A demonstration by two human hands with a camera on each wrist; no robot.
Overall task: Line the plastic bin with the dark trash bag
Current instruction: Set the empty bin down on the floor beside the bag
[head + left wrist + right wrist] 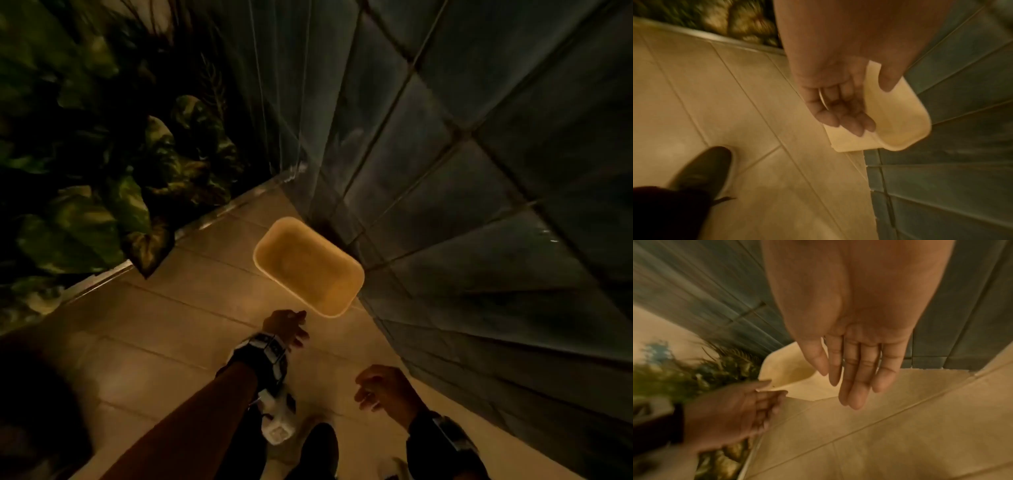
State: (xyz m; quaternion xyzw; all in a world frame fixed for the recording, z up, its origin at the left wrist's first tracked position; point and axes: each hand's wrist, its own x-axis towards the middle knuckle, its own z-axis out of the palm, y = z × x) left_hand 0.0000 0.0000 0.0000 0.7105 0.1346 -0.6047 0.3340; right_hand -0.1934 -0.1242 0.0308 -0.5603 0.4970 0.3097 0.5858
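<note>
A cream plastic bin [308, 270] stands empty on the tiled floor, tight against the dark tiled wall. My left hand [287, 327] reaches toward its near corner with fingers [844, 120] loosely bent and nothing in them. The left thumb [764, 383] sits right at the bin's rim [777, 387]; whether it touches I cannot tell. My right hand [380, 390] hangs lower and nearer to me, fingers [855, 378] straight and together, empty, above the floor short of the bin [793, 373]. No dark trash bag shows in any view.
Dark glossy wall tiles [479, 171] run along the right. Leafy plants [102, 171] fill the left behind a low kerb. Beige floor tiles [171, 325] lie between them. My dark shoe [318, 445] stands just behind the hands.
</note>
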